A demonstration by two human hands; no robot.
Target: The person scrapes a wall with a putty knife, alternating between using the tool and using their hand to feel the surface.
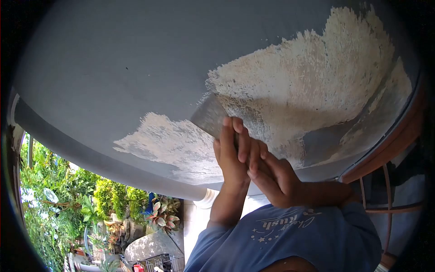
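Both my hands, left hand [231, 156] and right hand [272, 174], are clamped together around the scraper [212, 117], its blade pressed flat to the grey ceiling [113, 68] just above my fingers, beside bare plaster [308, 77].

Showing smooth matt grey paint on the ceiling [113, 59], rough chalky bare plaster patches [308, 77], dull metal scraper blade [209, 115].

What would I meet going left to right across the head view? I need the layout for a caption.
Garden plants → small scraped patch → scraper blade → left hand → right hand → large scraped patch → reddish-brown frame.
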